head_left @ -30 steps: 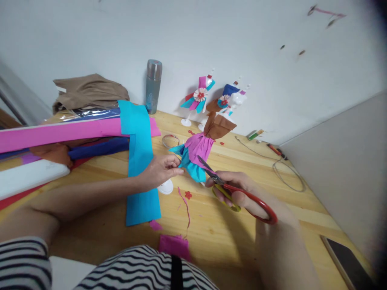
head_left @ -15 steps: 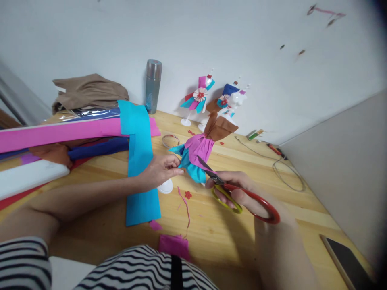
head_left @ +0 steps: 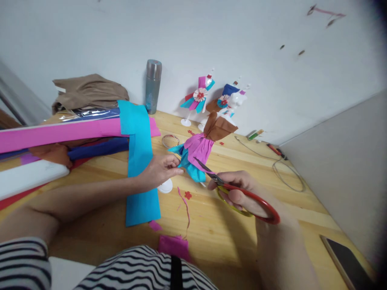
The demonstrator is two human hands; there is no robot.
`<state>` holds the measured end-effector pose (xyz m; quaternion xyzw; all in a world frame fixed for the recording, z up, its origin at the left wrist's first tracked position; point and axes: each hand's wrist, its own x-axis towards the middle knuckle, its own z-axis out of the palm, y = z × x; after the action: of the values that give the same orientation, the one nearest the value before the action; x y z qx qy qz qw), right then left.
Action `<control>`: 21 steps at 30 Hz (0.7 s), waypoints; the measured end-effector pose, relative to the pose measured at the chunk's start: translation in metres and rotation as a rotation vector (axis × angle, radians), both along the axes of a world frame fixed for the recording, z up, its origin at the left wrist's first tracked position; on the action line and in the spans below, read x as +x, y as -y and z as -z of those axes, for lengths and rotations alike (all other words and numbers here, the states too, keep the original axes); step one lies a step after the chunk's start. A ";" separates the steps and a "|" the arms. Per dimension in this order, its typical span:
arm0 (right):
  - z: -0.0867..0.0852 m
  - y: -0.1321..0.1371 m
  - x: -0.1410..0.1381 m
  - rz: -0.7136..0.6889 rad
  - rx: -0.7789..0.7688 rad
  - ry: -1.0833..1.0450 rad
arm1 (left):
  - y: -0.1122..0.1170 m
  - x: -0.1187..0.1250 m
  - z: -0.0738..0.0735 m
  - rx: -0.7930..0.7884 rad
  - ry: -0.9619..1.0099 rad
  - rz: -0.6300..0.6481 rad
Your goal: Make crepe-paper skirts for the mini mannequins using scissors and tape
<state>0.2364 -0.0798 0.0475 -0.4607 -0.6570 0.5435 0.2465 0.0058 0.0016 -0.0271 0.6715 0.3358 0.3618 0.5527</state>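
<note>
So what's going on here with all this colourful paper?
Someone is working on a small paper dress at a wooden table. The right hand holds red-and-yellow-handled scissors, their blades at the pink layer. The left hand pinches the edge of the turquoise layer. The brown layer sits above the pink. Decorated paper-dressed figurines stand near the wall.

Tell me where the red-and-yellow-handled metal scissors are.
In the head view, the scissors are just right of centre, in the right hand, pointing at the pink gathered paper.
</note>
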 end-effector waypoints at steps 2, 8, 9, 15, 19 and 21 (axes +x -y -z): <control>-0.001 0.001 -0.001 -0.007 0.012 0.017 | 0.000 0.000 0.000 0.014 -0.007 -0.010; -0.001 0.003 0.003 -0.032 0.067 0.097 | 0.000 0.001 0.000 0.017 -0.010 -0.023; 0.000 0.003 0.004 -0.043 0.061 0.096 | 0.000 0.001 0.000 0.013 -0.004 -0.019; 0.002 0.001 0.008 -0.096 0.027 0.080 | 0.001 0.000 0.001 -0.012 -0.007 0.004; 0.000 -0.001 0.007 -0.109 0.042 0.030 | 0.001 0.000 0.003 -0.025 -0.002 0.028; 0.000 -0.001 0.006 -0.111 0.039 0.006 | 0.001 0.000 0.004 -0.027 0.002 0.040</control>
<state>0.2425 -0.0790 0.0477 -0.4201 -0.6929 0.5420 0.2229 0.0060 0.0004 -0.0313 0.6703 0.3265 0.3465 0.5692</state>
